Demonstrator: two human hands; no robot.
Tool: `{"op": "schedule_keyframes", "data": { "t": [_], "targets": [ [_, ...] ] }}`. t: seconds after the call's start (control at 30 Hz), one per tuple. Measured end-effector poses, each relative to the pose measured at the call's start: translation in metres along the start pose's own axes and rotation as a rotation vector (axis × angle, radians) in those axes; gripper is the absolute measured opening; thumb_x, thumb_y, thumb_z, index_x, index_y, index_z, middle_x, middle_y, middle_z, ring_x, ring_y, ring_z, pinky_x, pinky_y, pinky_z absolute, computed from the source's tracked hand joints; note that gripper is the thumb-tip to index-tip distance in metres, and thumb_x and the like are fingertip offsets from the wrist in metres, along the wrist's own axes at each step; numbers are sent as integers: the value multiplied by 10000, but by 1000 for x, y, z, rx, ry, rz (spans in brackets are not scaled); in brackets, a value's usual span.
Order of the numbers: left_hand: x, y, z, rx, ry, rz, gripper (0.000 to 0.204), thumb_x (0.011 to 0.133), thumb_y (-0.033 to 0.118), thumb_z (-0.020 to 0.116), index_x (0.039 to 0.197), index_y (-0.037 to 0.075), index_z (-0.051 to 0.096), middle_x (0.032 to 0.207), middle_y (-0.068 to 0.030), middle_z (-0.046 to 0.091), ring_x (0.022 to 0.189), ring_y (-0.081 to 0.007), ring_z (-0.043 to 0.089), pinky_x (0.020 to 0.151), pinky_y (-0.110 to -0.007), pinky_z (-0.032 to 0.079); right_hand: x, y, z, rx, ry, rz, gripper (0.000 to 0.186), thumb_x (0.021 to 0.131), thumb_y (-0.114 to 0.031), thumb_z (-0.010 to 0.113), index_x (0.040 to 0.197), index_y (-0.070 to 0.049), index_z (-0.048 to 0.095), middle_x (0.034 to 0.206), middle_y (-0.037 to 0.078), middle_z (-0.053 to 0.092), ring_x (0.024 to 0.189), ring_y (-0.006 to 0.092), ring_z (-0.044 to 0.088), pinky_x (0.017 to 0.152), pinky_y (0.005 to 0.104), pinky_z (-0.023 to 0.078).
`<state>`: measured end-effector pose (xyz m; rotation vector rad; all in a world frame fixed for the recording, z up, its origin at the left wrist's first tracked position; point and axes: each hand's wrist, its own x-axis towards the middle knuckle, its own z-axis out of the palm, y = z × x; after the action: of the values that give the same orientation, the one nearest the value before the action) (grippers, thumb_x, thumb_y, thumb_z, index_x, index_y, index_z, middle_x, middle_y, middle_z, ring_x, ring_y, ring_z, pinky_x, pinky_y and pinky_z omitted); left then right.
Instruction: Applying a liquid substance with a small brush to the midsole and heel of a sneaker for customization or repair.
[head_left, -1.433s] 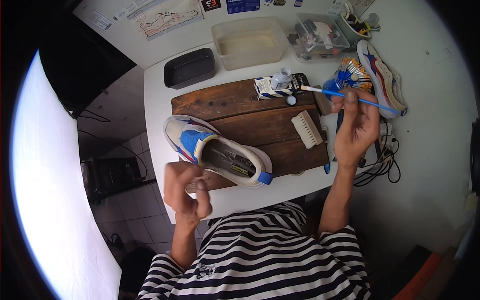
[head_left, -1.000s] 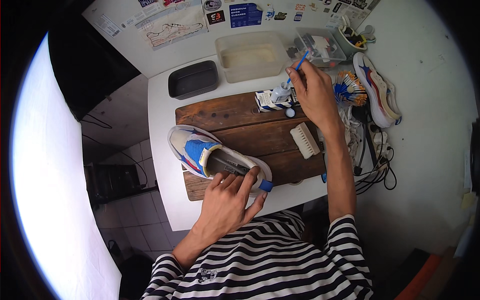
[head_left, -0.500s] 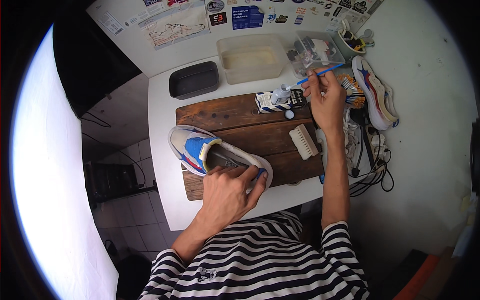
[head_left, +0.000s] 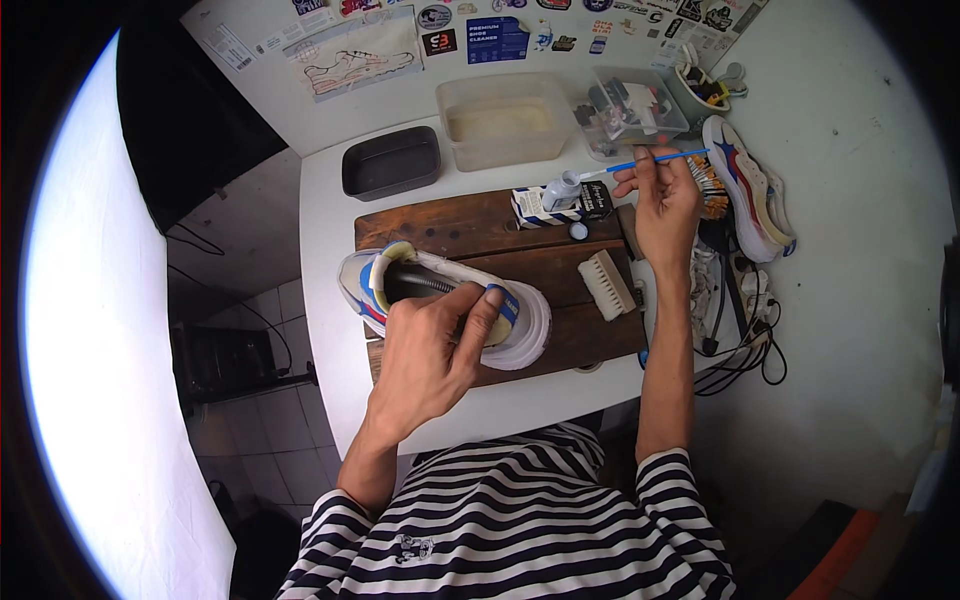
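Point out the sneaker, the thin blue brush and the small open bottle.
sneaker (head_left: pixel 530 325), head view, white toe end.
thin blue brush (head_left: pixel 690 154), head view, handle beyond the fingers.
small open bottle (head_left: pixel 561 192), head view, bottle body.

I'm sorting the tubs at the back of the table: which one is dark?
The left tub, black and empty-looking; the middle tub and right tub are clear plastic.

White low-top sneaker with blue and red side panels (head_left: pixel 440 300): lies on its side at the board's left, opening facing up, heel near. Thin blue-handled brush (head_left: pixel 645 160): held roughly level, far right, tip over a small bottle.
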<state>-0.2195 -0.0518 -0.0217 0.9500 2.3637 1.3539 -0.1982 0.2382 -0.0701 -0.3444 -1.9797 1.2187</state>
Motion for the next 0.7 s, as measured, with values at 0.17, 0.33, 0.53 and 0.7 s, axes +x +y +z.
{"op": "schedule_keyframes", "data": {
  "t": [0.17, 0.33, 0.53, 0.7],
  "targets": [
    [12, 7, -8, -54, -21, -72, 361, 1016, 229, 573, 838, -64, 686, 578, -193, 605, 475, -304, 581, 510, -395, 438, -12, -19, 0, -177, -78, -185, 157, 1018, -135, 590, 1023, 19, 616, 824, 138, 714, 690, 196, 699, 595, 318, 519],
    [22, 4, -8, -76, 40, -66, 393, 1022, 233, 558, 821, -84, 675, 550, -202, 561, 454, -288, 516, 502, -396, 410, -23, -18, -4, -317, -192, -253, 148, 1003, -129, 610, 1058, 5, 643, 886, 141, 703, 670, 242, 660, 588, 350, 492],
    [26, 4, -8, -97, 35, -87, 395, 1021, 240, 566, 825, -86, 674, 542, -192, 543, 450, -254, 469, 498, -385, 392, -29, -15, -8, -303, -181, -261, 134, 994, -110, 621, 1049, 11, 641, 861, 137, 696, 663, 242, 649, 590, 347, 488],
    [27, 5, -8, -104, 35, -78, 393, 1023, 235, 562, 825, -85, 673, 545, -193, 541, 454, -244, 471, 498, -379, 391, -30, -17, -11, -302, -179, -283, 127, 989, -98, 624, 1054, 10, 641, 865, 136, 699, 677, 253, 661, 605, 348, 496]
  ]
}}
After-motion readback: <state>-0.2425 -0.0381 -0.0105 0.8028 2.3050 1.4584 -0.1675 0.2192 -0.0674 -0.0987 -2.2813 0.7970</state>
